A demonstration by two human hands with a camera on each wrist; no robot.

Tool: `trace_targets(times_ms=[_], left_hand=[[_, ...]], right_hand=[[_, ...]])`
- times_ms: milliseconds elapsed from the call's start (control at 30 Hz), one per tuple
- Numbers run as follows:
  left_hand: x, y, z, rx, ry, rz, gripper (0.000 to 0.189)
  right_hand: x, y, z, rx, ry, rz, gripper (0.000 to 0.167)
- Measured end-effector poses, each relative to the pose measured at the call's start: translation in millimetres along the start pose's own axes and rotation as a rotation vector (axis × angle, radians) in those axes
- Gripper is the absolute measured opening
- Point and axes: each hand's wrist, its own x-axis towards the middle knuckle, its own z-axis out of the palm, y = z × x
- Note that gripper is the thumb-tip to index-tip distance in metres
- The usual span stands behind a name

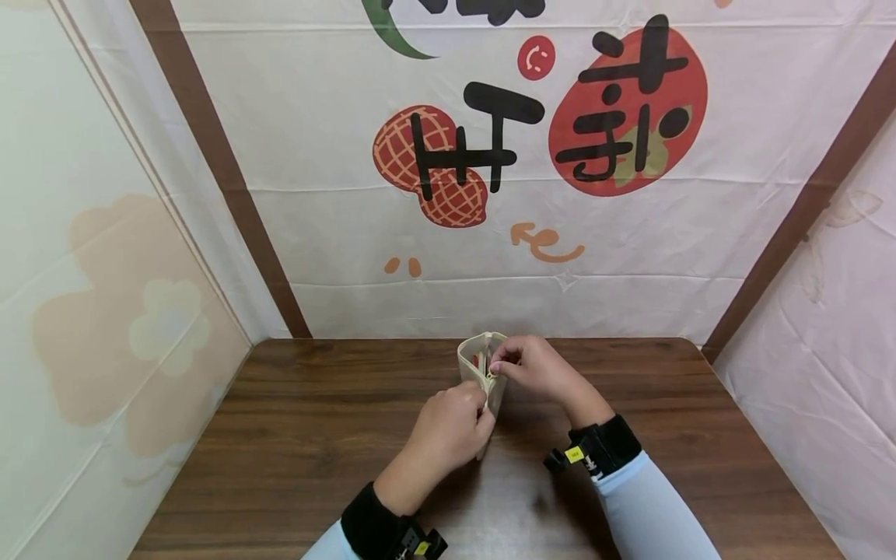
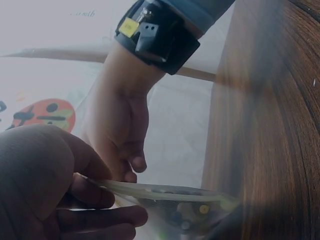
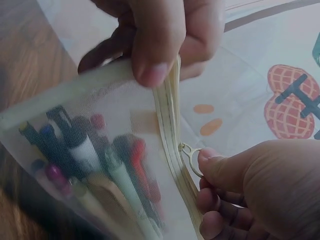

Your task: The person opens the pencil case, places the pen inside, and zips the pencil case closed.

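Observation:
A see-through mesh pencil case (image 1: 495,395) with a cream edge stands on the table, its mouth gaping at the far end in the head view. Several pens (image 3: 125,187) show through the mesh in the right wrist view, one red and one pale green. My left hand (image 1: 448,426) pinches the top edge of the case at its near end, thumb on one side. Between thumb and index finger, my right hand (image 1: 533,367) holds the ring-shaped zipper pull (image 3: 192,157). In the left wrist view, the case (image 2: 195,215) partly hides the right fingertips.
The case stands near the back of a dark wood table (image 1: 336,412). Behind it hangs a white printed cloth (image 1: 336,233), and more pale cloth (image 1: 833,288) borders the sides. Both wrists wear black straps with small cameras (image 1: 595,451).

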Motion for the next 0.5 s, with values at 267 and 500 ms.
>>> trace_targets(times_ms=[267,500], left_hand=[[2.4,4.9,0.3,-0.005,-0.155,-0.010,0.036],[2.3,7.7,4.5,-0.014,-0.230,0.004,0.036]], right_hand=[[12.3,7,1,-0.027,0.003,0.032,0.009],[22.3,13,2,-0.029,0.027,0.030,0.010]])
